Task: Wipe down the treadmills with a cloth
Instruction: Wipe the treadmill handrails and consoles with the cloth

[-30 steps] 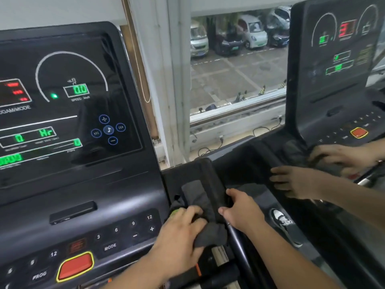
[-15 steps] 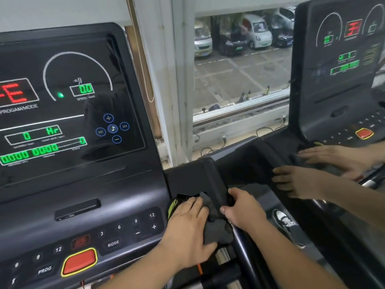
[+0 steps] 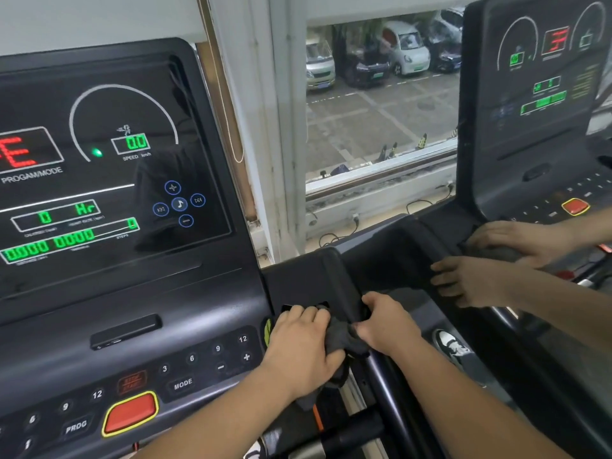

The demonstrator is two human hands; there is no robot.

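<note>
Black treadmill [image 3: 132,293] by window [image 3: 381,111], left hand [image 3: 301,349] gripping cloth [image 3: 344,339], right hand [image 3: 387,326] gripping handrail [image 3: 385,385]

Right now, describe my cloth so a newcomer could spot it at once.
Start at the big left console; a rail begins at its lower right corner. The dark grey cloth is bunched there in the left hand, the right hand gripping the rail beside it. The other cloth lies farther right, under another person's hands.

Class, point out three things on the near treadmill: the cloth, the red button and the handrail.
cloth [image 3: 342,337]: head view, its bunched dark middle.
red button [image 3: 130,413]: head view, centre of its red face.
handrail [image 3: 389,395]: head view, bare dark tube.
</note>
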